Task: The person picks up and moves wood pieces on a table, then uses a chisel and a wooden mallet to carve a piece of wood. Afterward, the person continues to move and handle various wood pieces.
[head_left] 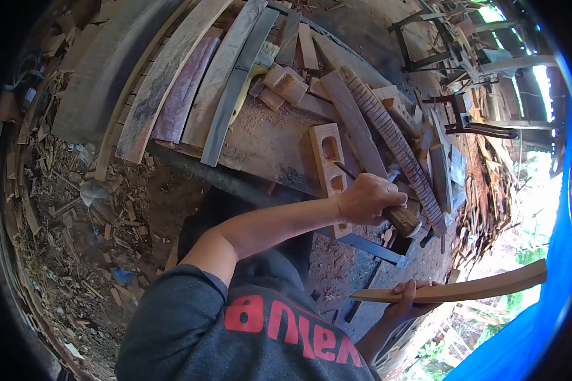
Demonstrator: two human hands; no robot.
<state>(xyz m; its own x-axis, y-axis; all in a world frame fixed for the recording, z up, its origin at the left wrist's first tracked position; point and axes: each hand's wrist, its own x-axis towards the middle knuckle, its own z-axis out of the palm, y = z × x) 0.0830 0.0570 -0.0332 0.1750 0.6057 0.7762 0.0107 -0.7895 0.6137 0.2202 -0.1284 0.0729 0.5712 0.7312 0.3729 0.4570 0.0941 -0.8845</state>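
Observation:
My left hand (370, 198) is wrapped round a chisel, whose worn wooden handle (403, 222) sticks out to the lower right. The dark blade (345, 169) slants up-left to a pale wooden block (320, 145) with rectangular holes cut in it; whether its tip touches the wood is unclear. My left wrist lies over the block's lower part. Lower right, my right hand (408, 298) grips a long, slightly curved piece of wood (483, 287), its thin end pointing left and its wider end right. This piece is apart from the chisel.
Long boards (171, 76) lie across the upper left of the workbench (254, 149). A ridged wooden strip (394, 136) and loose offcuts lie right of the block. Wood scraps (82, 222) cover the ground at left. A blue sheet (521, 343) hangs at the lower right.

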